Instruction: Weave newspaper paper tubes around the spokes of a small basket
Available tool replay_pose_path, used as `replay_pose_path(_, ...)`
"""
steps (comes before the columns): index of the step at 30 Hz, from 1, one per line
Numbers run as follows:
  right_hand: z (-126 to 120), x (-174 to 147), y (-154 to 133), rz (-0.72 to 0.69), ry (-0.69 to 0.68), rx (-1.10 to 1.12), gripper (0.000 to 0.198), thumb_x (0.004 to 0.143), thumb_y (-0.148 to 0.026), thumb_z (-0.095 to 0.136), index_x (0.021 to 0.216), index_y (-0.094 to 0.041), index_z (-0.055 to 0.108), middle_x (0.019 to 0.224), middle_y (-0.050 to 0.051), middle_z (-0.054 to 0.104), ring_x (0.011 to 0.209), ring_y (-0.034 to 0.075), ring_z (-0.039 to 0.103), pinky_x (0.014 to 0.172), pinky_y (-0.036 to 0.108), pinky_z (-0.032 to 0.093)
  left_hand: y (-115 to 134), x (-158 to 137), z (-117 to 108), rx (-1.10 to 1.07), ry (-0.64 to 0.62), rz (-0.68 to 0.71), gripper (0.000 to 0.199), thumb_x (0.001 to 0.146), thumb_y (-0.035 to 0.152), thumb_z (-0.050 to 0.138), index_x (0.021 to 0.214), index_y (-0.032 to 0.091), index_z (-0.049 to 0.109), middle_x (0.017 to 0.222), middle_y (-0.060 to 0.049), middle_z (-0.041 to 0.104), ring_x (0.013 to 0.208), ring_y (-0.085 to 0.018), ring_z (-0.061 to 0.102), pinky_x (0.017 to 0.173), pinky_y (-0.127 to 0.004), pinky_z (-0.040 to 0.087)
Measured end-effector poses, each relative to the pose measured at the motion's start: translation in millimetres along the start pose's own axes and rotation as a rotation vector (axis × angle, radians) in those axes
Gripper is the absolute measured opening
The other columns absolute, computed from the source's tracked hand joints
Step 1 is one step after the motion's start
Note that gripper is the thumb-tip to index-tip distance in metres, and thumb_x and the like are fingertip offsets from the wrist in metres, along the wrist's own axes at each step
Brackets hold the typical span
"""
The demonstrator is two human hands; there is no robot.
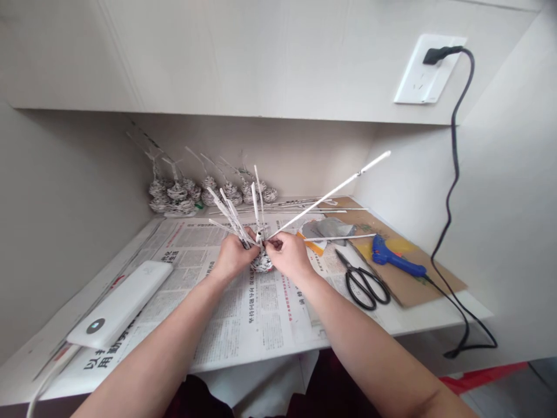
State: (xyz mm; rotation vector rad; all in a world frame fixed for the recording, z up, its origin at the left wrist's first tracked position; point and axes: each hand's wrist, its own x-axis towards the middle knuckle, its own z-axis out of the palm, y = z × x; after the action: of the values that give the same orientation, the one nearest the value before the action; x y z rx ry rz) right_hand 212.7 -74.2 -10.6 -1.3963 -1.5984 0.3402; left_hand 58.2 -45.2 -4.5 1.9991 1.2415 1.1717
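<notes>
A small round piece woven from rolled newspaper strips sits between my two hands over the newspaper sheets, with several white paper strips standing up from its top. My left hand is closed on its left side, by the cluster of upright strips. Thumb and fingers of my right hand pinch at its top right, where a long rolled paper strip slants up to the right. Another strip points right from behind that hand. The exact grip of the fingertips is partly hidden.
Black-handled scissors and a blue glue gun lie at right, the gun on cardboard. Its black cord hangs from a wall socket. A white power bank lies left. Several woven pieces stand at the back.
</notes>
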Motion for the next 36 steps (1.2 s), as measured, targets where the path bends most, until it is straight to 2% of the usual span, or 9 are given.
replay_pose_path(6,0,-1,-3,0.053,0.020,-0.034,0.008,0.072,-0.022,0.057,0.068,-0.021,0.064,0.064,0.000,0.068,0.061,0.015,0.062,0.059,0.023,0.043,-1,2,0,-0.087,-0.048,-0.007,0.027,0.068,0.020,0.059,0.093,0.016,0.070,0.089,-0.004,0.074,0.085,-0.021,0.068,0.080,-0.030,0.050)
replay_pose_path(10,1,1,1,0.090,0.005,0.107,0.014,0.076,-0.029,0.056,0.070,-0.020,0.065,0.066,0.000,0.068,0.060,0.014,0.061,0.059,0.023,0.044,-2,3,-1,-0.160,-0.102,-0.025,0.026,0.070,0.019,0.058,0.092,0.014,0.072,0.087,-0.005,0.074,0.082,-0.021,0.068,0.076,-0.030,0.052)
replay_pose_path(13,5,5,8,0.193,-0.010,0.239,0.016,0.077,-0.031,0.056,0.071,-0.020,0.065,0.065,0.000,0.068,0.059,0.014,0.061,0.058,0.024,0.046,-3,3,-1,-0.213,-0.105,-0.025,0.025,0.070,0.021,0.060,0.091,0.013,0.072,0.083,-0.005,0.073,0.076,-0.020,0.067,0.071,-0.029,0.052)
replay_pose_path(17,11,9,14,0.280,0.007,0.397,0.011,0.072,-0.026,0.059,0.075,-0.021,0.068,0.068,-0.001,0.070,0.063,0.015,0.064,0.060,0.024,0.049,-3,2,-1,-0.265,-0.137,-0.037,0.023,0.069,0.023,0.066,0.089,0.014,0.071,0.079,-0.004,0.073,0.072,-0.019,0.066,0.068,-0.028,0.052)
replay_pose_path(20,10,9,11,0.393,-0.003,0.532,0.008,0.068,-0.028,0.065,0.067,-0.020,0.065,0.058,-0.002,0.065,0.054,0.013,0.061,0.051,0.022,0.047,0,3,-4,-0.286,-0.189,-0.023,0.021,0.069,0.025,0.067,0.087,0.014,0.070,0.079,-0.005,0.072,0.073,-0.020,0.066,0.070,-0.029,0.053)
replay_pose_path(24,2,12,4,0.559,-0.040,0.688,0.014,0.061,-0.026,0.073,0.063,-0.018,0.061,0.050,-0.003,0.060,0.044,0.011,0.054,0.036,0.018,0.037,1,4,-9,-0.224,-0.245,0.057,0.018,0.070,0.028,0.070,0.082,0.015,0.070,0.080,-0.005,0.072,0.078,-0.020,0.066,0.074,-0.030,0.052)
replay_pose_path(28,-6,16,3,0.658,-0.154,0.781,0.012,0.061,-0.021,0.074,0.066,-0.015,0.064,0.053,0.000,0.065,0.043,0.010,0.056,0.034,0.017,0.038,-4,5,-11,-0.211,-0.289,0.068,0.020,0.071,0.031,0.071,0.082,0.015,0.069,0.079,-0.005,0.071,0.073,-0.019,0.065,0.069,-0.028,0.052)
replay_pose_path(30,-9,17,3,0.653,-0.196,0.807,0.011,0.062,-0.021,0.073,0.065,-0.015,0.064,0.054,0.001,0.066,0.043,0.009,0.057,0.034,0.016,0.038,-6,5,-11,-0.191,-0.283,0.075,0.021,0.070,0.033,0.072,0.081,0.015,0.069,0.077,-0.005,0.070,0.072,-0.019,0.065,0.068,-0.028,0.052)
replay_pose_path(36,-14,17,4,0.510,-0.245,0.811,0.015,0.057,-0.024,0.077,0.062,-0.015,0.066,0.052,0.001,0.065,0.042,0.010,0.057,0.034,0.017,0.038,-5,4,-11,-0.178,-0.251,0.099,0.025,0.067,0.038,0.075,0.078,0.016,0.070,0.077,-0.006,0.072,0.073,-0.021,0.066,0.069,-0.030,0.053)
